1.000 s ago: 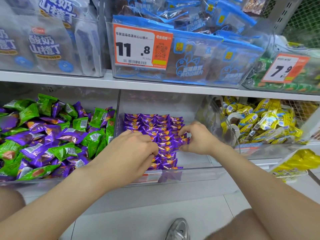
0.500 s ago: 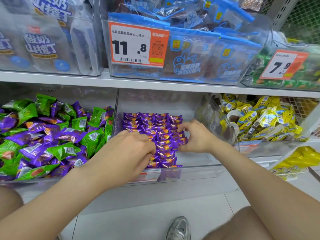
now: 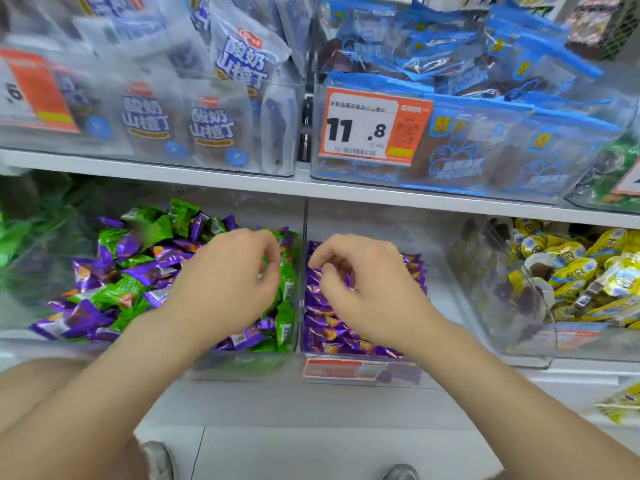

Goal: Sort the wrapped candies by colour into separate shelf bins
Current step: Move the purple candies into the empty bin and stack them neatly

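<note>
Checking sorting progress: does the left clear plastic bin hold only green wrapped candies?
No, purple wrapped candies lie mixed among green wrapped candies in that clear plastic bin.

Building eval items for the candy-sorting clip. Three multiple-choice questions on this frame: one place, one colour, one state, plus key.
1. Which bin is the left hand over?
A. the green-and-purple bin
B. an upper-shelf bin
C. none, it hangs by the floor

2. What colour are the candies in the lower-right bin?
A. red
B. yellow
C. green

3. How do the candies in the purple-only bin lie?
A. in neat rows
B. in a loose heap
C. spilled outside it

Key: 1 A, it is left of the divider; 2 B, yellow wrappers fill it; 3 A, purple candies sit lined up under the right hand.
</note>
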`<control>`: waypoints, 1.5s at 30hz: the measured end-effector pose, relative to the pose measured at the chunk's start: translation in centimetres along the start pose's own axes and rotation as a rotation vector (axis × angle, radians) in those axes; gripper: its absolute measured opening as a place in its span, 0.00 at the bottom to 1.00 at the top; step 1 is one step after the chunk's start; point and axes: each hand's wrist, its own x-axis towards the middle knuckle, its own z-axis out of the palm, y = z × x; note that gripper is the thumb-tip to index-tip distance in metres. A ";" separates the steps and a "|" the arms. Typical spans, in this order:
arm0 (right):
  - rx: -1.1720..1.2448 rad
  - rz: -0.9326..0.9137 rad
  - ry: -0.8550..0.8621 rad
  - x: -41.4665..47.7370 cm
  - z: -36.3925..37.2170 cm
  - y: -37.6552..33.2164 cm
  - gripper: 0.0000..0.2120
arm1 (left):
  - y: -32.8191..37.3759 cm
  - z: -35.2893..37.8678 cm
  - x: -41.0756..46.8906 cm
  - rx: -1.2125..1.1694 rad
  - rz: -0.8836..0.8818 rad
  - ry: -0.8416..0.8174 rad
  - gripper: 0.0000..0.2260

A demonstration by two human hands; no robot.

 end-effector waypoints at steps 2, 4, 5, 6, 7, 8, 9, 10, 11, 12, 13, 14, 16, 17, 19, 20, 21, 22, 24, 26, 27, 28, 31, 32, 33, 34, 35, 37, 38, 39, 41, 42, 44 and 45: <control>-0.039 -0.147 -0.064 0.7 2.1 -2.3 0.10 | -3.2 -1.2 0.4 0.121 -0.130 -0.138 0.06; -0.125 -0.218 -0.149 1.7 4.2 -3.2 0.12 | -6.1 -2.0 0.8 0.220 -0.207 -0.281 0.13; -0.189 -0.232 -0.197 2.4 5.1 -3.4 0.13 | -7.2 -2.2 1.0 0.224 -0.221 -0.334 0.17; -0.259 -0.229 -0.251 3.1 5.9 -3.6 0.13 | -8.0 -2.4 1.2 0.217 -0.219 -0.375 0.21; -0.325 -0.210 -0.310 3.8 6.5 -3.8 0.11 | -8.4 -2.4 1.5 0.211 -0.198 -0.411 0.25; -0.373 -0.187 -0.375 4.5 6.9 -3.9 0.09 | -8.6 -2.2 1.9 0.207 -0.159 -0.443 0.28; -0.397 -0.169 -0.442 5.1 7.2 -4.1 0.08 | -8.8 -1.9 2.3 0.204 -0.117 -0.472 0.30; -0.398 -0.153 -0.502 5.6 7.3 -4.3 0.08 | -8.9 -1.4 2.6 0.204 -0.080 -0.503 0.32; -0.385 -0.135 -0.544 6.0 7.4 -4.5 0.07 | -9.1 -0.8 2.9 0.213 -0.049 -0.529 0.32; -0.367 -0.113 -0.561 6.2 7.4 -4.7 0.09 | -9.4 0.0 3.2 0.235 -0.025 -0.546 0.31; -0.357 -0.088 -0.566 6.4 7.5 -4.9 0.13 | -9.7 0.6 3.4 0.273 -0.007 -0.552 0.27; -0.376 -0.076 -0.573 6.5 7.5 -5.0 0.18 | -10.1 1.0 3.6 0.319 0.003 -0.546 0.22; -0.483 -0.102 -0.574 6.3 8.1 -5.4 0.25 | -10.5 1.4 3.8 0.384 0.010 -0.505 0.15; -0.526 -0.120 -0.560 6.0 8.6 -5.6 0.26 | -10.5 1.5 3.9 0.400 0.016 -0.474 0.14; -0.544 -0.133 -0.528 5.7 9.3 -6.2 0.23 | -10.5 1.7 4.0 0.416 0.037 -0.409 0.14; -0.539 -0.120 -0.525 5.6 9.5 -6.5 0.20 | -10.6 1.7 4.0 0.410 0.045 -0.385 0.14; -0.524 -0.097 -0.525 5.6 9.5 -6.7 0.18 | -10.6 1.7 3.9 0.384 0.042 -0.364 0.13; -0.505 -0.063 -0.528 5.5 9.4 -6.8 0.17 | -10.6 1.5 3.9 0.332 0.030 -0.347 0.12; -0.447 0.009 -0.521 5.4 8.9 -6.9 0.15 | -10.1 0.4 3.4 0.160 -0.009 -0.294 0.09; -0.347 0.063 -0.433 5.3 8.1 -7.0 0.11 | -9.2 -1.1 2.8 -0.028 -0.069 -0.232 0.05; -0.276 0.089 -0.366 5.2 7.6 -6.9 0.10 | -8.8 -1.8 2.4 -0.097 -0.108 -0.209 0.05; -0.185 0.117 -0.291 5.2 7.2 -6.9 0.09 | -8.4 -2.5 1.9 -0.144 -0.146 -0.195 0.07; 0.156 0.223 -0.109 5.2 6.0 -6.2 0.11 | -7.7 -3.9 0.7 -0.300 -0.231 -0.234 0.14; 0.274 0.257 -0.075 5.1 5.8 -5.8 0.12 | -7.6 -4.1 0.3 -0.393 -0.251 -0.264 0.16; 0.386 0.287 -0.057 5.0 5.5 -5.4 0.12 | -7.3 -4.3 0.0 -0.496 -0.267 -0.286 0.17; 0.485 0.311 -0.056 4.9 5.2 -5.1 0.11 | -7.1 -4.4 -0.1 -0.600 -0.281 -0.301 0.17; 0.563 0.324 -0.067 4.7 4.9 -4.9 0.10 | -6.7 -4.6 -0.3 -0.708 -0.293 -0.315 0.16; 0.666 0.321 -0.074 4.4 4.1 -4.7 0.10 | -5.9 -4.8 -0.4 -0.914 -0.295 -0.349 0.14; 0.705 0.326 -0.071 4.2 3.7 -4.6 0.10 | -5.5 -4.8 -0.4 -0.975 -0.293 -0.362 0.13; 0.736 0.336 -0.071 4.0 3.2 -4.5 0.10 | -5.2 -4.8 -0.4 -0.992 -0.289 -0.358 0.12; 0.738 0.376 -0.060 3.7 2.3 -4.0 0.07 | -4.5 -4.5 -0.4 -0.953 -0.271 -0.330 0.10; 0.706 0.407 -0.048 3.6 1.8 -3.6 0.05 | -4.2 -4.2 -0.4 -0.943 -0.258 -0.323 0.09; 0.580 0.467 -0.064 3.2 0.7 -2.3 0.07 | -3.2 -3.6 -0.3 -0.974 -0.243 -0.306 0.07; 0.520 0.492 -0.095 3.0 0.0 -1.9 0.09 | -2.8 -3.2 -0.3 -0.981 -0.231 -0.287 0.06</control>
